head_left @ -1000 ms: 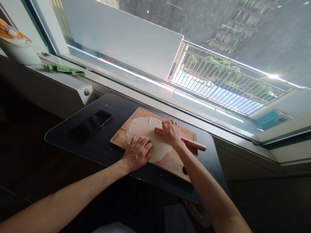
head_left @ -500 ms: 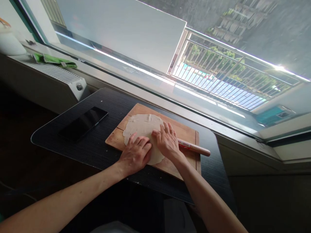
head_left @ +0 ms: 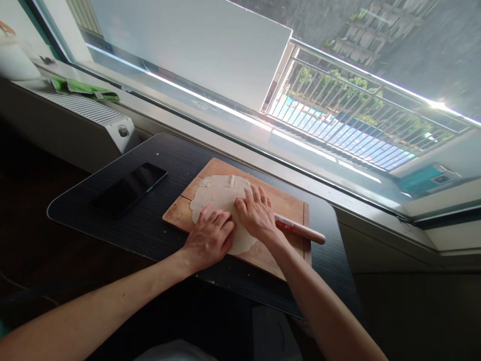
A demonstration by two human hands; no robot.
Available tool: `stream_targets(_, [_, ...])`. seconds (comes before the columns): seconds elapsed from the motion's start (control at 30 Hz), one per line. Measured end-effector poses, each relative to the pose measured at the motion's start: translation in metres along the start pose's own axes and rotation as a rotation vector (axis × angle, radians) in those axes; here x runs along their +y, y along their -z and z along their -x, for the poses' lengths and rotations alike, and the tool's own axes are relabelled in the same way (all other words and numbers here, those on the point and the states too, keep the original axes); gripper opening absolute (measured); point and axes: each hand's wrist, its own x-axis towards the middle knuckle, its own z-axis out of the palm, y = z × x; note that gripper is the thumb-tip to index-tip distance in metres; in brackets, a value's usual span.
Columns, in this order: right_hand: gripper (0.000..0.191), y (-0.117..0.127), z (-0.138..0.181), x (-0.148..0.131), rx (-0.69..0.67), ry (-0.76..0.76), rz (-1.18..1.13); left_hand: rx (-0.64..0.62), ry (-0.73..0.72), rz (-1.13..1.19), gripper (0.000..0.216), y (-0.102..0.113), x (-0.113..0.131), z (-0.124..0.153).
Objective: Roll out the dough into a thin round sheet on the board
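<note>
A thin, flattened sheet of dough (head_left: 218, 189) with an uneven edge lies on a wooden cutting board (head_left: 287, 200). My left hand (head_left: 210, 234) rests on its near edge, fingers a little bent and apart, the thumb hidden beneath. Across the dough's right side lies my right hand (head_left: 257, 211), its palm down and fingers stretched out. Just right of that hand, a wooden rolling pin (head_left: 306, 232) with a red and white label sits on the board, its handle end past the board's right edge. My right hand hides the pin's other end.
The board is on a black table (head_left: 180, 155) with rounded corners, where a dark phone (head_left: 130, 188) lies to the left. Behind stands a radiator (head_left: 93, 118) with a green cloth (head_left: 84, 89) and a white container (head_left: 17, 57). A window with a metal railing (head_left: 361, 105) runs beyond.
My right hand has shifted very slightly on the dough, its fingers nudging up and left. My left hand, the rolling pin and the board look unmoved; the view tilts a touch.
</note>
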Motion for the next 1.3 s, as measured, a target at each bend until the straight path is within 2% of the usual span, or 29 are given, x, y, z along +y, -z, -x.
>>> stream_targets(0.07, [0.057, -0.001, -0.001, 0.0, 0.026, -0.008, 0.0, 0.002, -0.005, -0.011, 0.022, 0.0, 0.0, 0.0])
stream_targets(0.13, [0.059, 0.004, -0.027, 0.007, 0.029, -0.076, -0.013, 0.001, -0.006, -0.026, 0.021, -0.001, 0.0, 0.0])
stream_targets(0.23, [0.058, 0.015, -0.077, 0.022, -0.063, -0.199, -0.071, -0.005, -0.003, -0.041, 0.022, -0.001, 0.0, 0.0])
stream_targets(0.3, [0.057, 0.019, -0.089, 0.026, -0.098, -0.231, -0.1, -0.005, 0.002, -0.037, 0.022, -0.001, 0.0, 0.0])
stream_targets(0.53, [0.057, -0.002, -0.019, 0.001, 0.017, -0.005, -0.043, -0.005, 0.007, 0.001, 0.022, 0.0, 0.001, 0.0])
stream_targets(0.63, [0.057, 0.002, -0.042, 0.011, 0.05, -0.065, -0.032, -0.008, 0.004, -0.01, 0.022, -0.001, 0.0, 0.0])
stream_targets(0.77, [0.06, 0.014, -0.089, 0.03, -0.037, -0.216, -0.053, -0.007, 0.0, -0.035, 0.022, 0.0, 0.0, 0.0])
stream_targets(0.83, [0.059, 0.013, -0.083, 0.027, -0.053, -0.197, -0.056, -0.008, 0.0, -0.034, 0.022, 0.0, 0.0, 0.0])
stream_targets(1.0, [0.058, -0.004, -0.036, 0.005, 0.025, 0.005, -0.049, -0.007, -0.005, -0.011, 0.023, 0.0, 0.0, 0.0])
stream_targets(1.07, [0.059, -0.003, -0.046, 0.009, 0.055, -0.032, -0.037, -0.01, -0.004, -0.015, 0.023, 0.0, 0.0, 0.0])
stream_targets(1.2, [0.059, 0.011, -0.093, 0.031, 0.039, -0.237, -0.061, -0.011, -0.002, -0.034, 0.022, 0.0, 0.001, 0.0])
stream_targets(1.27, [0.058, 0.014, -0.095, 0.029, -0.003, -0.259, -0.063, -0.009, -0.001, -0.033, 0.022, 0.0, 0.001, 0.0])
stream_targets(1.3, [0.058, 0.013, -0.088, 0.024, -0.014, -0.223, -0.062, -0.01, 0.001, -0.029, 0.022, 0.0, 0.001, 0.0])
